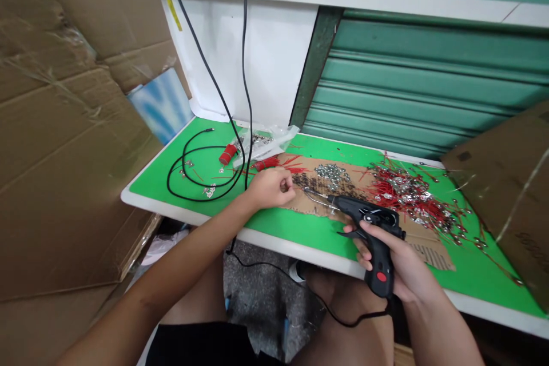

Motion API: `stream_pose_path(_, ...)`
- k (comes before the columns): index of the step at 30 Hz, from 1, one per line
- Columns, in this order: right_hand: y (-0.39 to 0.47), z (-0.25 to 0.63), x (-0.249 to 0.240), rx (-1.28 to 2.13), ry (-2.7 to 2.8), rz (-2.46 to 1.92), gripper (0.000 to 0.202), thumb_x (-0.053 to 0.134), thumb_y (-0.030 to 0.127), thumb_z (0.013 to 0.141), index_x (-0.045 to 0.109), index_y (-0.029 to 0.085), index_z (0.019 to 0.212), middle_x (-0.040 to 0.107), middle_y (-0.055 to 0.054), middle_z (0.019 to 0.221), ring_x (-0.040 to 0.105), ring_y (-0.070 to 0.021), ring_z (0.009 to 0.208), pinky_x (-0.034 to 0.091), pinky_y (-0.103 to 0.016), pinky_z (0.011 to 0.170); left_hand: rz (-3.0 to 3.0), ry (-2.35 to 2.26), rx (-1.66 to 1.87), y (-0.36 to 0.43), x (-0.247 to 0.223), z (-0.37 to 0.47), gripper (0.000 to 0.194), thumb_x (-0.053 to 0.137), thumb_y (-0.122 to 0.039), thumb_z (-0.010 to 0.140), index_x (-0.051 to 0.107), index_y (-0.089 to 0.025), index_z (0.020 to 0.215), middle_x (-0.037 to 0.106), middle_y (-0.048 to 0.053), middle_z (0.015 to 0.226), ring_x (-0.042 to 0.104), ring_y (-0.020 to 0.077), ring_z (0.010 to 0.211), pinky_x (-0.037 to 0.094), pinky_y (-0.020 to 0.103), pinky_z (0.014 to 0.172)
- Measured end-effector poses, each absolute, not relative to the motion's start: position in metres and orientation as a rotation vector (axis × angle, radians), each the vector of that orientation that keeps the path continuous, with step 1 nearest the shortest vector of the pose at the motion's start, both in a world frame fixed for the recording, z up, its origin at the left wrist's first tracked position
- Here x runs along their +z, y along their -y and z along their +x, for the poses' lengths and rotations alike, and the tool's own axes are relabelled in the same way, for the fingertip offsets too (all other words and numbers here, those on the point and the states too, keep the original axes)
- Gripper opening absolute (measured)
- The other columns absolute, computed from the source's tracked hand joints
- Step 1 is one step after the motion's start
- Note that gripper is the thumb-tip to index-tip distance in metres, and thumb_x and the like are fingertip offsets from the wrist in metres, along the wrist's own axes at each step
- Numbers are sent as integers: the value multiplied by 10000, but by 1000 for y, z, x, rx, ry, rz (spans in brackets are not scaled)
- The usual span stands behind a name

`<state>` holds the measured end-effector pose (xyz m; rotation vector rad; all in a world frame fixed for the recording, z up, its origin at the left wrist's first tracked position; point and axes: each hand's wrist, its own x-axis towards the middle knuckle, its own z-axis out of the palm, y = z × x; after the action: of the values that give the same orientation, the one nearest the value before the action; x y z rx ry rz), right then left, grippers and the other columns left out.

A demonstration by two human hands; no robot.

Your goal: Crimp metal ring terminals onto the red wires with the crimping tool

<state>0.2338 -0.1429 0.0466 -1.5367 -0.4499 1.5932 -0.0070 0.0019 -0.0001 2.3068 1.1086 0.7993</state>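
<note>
My right hand [394, 251] is wrapped round the grip of a black soldering gun [369, 217], whose thin metal tip points left over a cardboard sheet [313, 203]. Just left of that tip, my left hand [271, 187] is closed in a pinch above the sheet's left end; whatever its fingertips hold is too small to name. Small silver metal parts [332, 174] lie in a pile on the cardboard, among dark marks. Behind my left hand lies a bundle of red wires [268, 163]. A large heap of red wires with metal ends [412, 194] spreads to the right.
On the green table [150, 174], a black cable [171, 183] lies coiled at the left, near a red spool [227, 154] and a clear plastic bag [274, 143]. Large cardboard boxes stand left [55, 183] and right [514, 183]. A cord hangs from the gun.
</note>
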Motion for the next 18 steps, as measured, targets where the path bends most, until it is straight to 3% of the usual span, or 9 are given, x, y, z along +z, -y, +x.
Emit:
stream_pose_path(13,144,233,48,1609,432,-1506,309,842,415,715,779,125,805,486,9,471,414,-85,386,382,-175,344,2284,-1126,789,-1,3,-8,58,678,-198,702,621,-192,710,665,-5,733,591,148,674,409,269,635)
stream_pose_path(18,145,242,57,1506,392,-1334,267,842,294,665,797,175,899,708,-72,816,385,-73,452,390,-184,332,2283,-1137,779,-1,2,-8,49,673,-208,710,628,-192,720,666,-6,731,595,155,700,401,267,647)
